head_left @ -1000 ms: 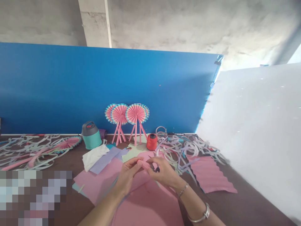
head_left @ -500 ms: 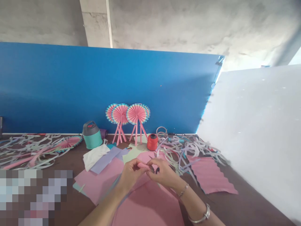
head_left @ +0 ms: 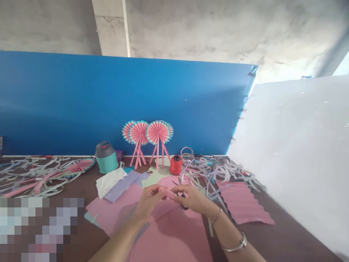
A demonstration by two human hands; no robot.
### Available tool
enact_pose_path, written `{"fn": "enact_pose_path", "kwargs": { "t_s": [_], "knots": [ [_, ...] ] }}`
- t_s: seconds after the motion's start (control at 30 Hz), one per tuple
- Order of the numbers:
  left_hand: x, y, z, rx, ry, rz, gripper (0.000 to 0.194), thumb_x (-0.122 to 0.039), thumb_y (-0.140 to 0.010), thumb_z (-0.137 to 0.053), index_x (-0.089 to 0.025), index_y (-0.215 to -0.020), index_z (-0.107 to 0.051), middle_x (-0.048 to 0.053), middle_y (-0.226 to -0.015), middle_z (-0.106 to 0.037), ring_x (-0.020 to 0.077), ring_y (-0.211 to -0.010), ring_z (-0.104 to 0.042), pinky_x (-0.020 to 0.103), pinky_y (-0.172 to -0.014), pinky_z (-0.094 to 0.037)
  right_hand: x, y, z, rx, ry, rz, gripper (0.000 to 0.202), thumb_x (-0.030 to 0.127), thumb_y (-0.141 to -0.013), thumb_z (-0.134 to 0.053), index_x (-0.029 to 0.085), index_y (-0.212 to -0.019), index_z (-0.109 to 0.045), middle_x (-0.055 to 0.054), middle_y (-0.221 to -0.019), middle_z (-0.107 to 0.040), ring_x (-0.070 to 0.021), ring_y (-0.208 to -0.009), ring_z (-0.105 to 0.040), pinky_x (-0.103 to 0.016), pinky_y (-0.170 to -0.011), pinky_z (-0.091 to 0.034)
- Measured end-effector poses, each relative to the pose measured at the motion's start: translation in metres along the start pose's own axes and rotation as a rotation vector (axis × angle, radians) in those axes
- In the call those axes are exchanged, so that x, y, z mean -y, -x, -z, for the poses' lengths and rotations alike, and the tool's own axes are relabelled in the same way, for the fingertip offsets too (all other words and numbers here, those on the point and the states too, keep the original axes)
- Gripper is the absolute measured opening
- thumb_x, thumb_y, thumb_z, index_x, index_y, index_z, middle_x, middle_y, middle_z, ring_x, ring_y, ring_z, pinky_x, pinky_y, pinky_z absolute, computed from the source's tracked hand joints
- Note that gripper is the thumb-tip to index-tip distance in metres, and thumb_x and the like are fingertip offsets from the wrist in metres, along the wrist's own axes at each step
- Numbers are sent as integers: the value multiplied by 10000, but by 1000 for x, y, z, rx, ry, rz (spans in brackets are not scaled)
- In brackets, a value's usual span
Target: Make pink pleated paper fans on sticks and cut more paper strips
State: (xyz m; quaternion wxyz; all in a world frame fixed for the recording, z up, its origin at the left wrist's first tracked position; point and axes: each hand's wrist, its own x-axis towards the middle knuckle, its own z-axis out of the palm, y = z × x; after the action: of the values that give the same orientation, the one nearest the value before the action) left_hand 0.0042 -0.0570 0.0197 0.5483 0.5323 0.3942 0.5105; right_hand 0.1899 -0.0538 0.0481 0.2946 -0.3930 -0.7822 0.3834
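Between my two hands is a small folded piece of pink paper (head_left: 168, 193). My left hand (head_left: 150, 199) pinches its left end, and my right hand (head_left: 190, 198) closes on its right end. Dark-handled scissors (head_left: 184, 206) lie partly hidden under my right hand, their blades pointing away. Below both hands spread large pink sheets (head_left: 174, 236). A red spool of thread (head_left: 176, 165) stands just beyond the hands.
Round pink paper fans (head_left: 159, 133) lean on the blue partition (head_left: 68, 98). A teal jug (head_left: 107, 160) stands left of them. Tangled paper strips (head_left: 222, 173) and a pleated pink sheet (head_left: 245, 202) lie right; more strips and a fan (head_left: 80, 166) lie left.
My right hand has shifted slightly right along the folded pink paper, showing more of it between the hands. The view has moved slightly.
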Motion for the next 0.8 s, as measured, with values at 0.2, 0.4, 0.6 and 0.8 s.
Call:
{"fn": "enact_pose_path", "kwargs": {
  "t_s": [0.2,0.4,0.6,0.8],
  "knots": [
    [-2,1,0,155,33,-27,325,-450,-794,-596,-165,-802,-751,83,-753,-723,200,-730,-622,290,-725,-450,-7,0,7,50,-83,1,257,384,-817,-571,209,-934,-719,4,-763,-673,-90,-533,-515,-192,-494,-418],
    [-1,-1,4,156,79,3,309,-431,-773,-634,-154,-844,-752,86,-786,-722,195,-745,-619,299,-748,-449,-11,-1,4,-27,6,20,233,309,-790,-579,216,-942,-728,-14,-833,-711,-150,-703,-601,-238,-631,-470],
    [7,-7,10,2,188,26,311,-414,-726,-692,-166,-911,-727,75,-870,-713,208,-842,-626,342,-845,-452,-14,-4,-5,-222,145,-7,268,260,-723,-617,208,-979,-674,-25,-872,-693,-170,-712,-628,-259,-618,-480],
    [9,-6,2,-8,336,41,328,-373,-692,-737,-186,-958,-693,95,-1031,-685,224,-952,-619,357,-894,-457,-16,-8,-16,-365,341,107,64,165,-717,-590,192,-764,-624,-22,-780,-685,-185,-748,-611,-317,-744,-439]
  ]
}}
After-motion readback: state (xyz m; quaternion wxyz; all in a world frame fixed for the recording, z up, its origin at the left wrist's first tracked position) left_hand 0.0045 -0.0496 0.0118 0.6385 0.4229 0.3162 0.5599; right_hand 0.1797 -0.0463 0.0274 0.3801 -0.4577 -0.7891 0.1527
